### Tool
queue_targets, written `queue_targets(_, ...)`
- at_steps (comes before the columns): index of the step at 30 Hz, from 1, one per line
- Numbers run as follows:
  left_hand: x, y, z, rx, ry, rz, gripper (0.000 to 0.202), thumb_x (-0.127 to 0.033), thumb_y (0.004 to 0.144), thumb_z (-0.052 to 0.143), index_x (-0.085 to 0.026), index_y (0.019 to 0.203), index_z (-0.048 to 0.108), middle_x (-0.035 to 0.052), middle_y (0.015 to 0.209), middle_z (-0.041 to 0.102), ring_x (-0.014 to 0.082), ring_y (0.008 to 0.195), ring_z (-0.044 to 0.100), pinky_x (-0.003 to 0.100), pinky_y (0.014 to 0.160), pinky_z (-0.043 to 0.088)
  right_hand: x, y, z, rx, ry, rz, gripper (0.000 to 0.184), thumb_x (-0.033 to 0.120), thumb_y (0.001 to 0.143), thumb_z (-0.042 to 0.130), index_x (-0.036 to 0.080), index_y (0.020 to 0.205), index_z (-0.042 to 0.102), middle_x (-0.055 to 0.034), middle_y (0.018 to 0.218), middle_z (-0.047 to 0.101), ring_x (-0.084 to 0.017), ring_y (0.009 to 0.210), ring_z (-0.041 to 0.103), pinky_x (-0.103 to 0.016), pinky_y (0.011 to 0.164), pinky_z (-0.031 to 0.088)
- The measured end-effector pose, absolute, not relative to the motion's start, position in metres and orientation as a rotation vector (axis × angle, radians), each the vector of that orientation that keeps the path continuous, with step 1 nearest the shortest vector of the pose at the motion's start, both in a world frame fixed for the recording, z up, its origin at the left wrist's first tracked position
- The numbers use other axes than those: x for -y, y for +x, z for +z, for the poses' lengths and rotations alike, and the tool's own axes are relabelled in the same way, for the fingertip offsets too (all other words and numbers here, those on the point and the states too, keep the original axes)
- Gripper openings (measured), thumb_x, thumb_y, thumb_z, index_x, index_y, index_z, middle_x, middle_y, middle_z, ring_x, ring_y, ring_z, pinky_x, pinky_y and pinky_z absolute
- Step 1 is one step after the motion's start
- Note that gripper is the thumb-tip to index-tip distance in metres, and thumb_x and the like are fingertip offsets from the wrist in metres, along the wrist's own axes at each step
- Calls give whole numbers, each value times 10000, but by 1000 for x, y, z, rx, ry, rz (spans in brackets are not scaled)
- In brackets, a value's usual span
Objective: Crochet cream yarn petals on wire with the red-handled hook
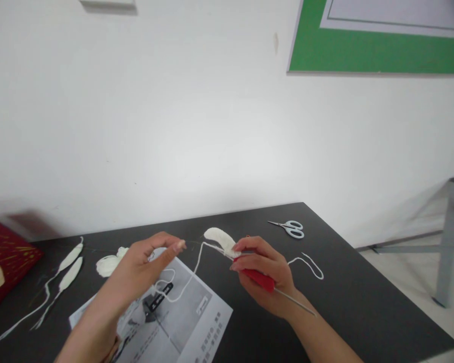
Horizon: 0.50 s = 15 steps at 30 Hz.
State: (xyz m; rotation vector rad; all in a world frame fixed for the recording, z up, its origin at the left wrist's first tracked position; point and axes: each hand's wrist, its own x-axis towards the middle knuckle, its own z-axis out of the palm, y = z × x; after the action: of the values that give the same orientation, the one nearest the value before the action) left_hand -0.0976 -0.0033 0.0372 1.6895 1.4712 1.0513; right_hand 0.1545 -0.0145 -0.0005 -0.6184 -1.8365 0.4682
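My right hand (263,275) is closed round a red-handled crochet hook (258,278), whose thin metal shaft sticks out behind the wrist. A small white crocheted piece (220,238) sits on the hook's tip at my fingertips. My left hand (146,267) is raised to its left, thumb and forefinger pinched together, with white yarn (196,264) running from the piece down under that hand. The yarn's grip inside the left fingers is hidden.
A printed instruction sheet (181,327) lies on the dark table (363,302) under my hands. Two finished white leaf-shaped pieces (70,264) lie left, another white piece (108,264) beside them. Small scissors (291,228) lie at the back right. A red box (3,262) is far left.
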Motion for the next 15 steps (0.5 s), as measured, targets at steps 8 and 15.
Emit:
queue_targets(8, 20, -42, 28, -1424, 2370, 1206, 295, -326, 738, 668, -271, 1024, 626, 77, 1079, 518, 253, 1010, 485, 383, 834, 408, 20, 150, -7, 1892, -563, 422, 368, -20, 719, 565, 225, 977, 658, -107, 1098, 552, -159, 825, 646, -265, 731, 558)
queue_targets(15, 5, -42, 27, -1281, 2335, 1057, 127, -315, 784, 617, -230, 877, 605, 55, 947, 562, 227, 936, 517, 363, 802, 410, 19, 148, -11, 1864, -592, 468, 362, -20, 712, 557, 236, 937, 679, -93, 1062, 578, -163, 825, 651, -264, 738, 560)
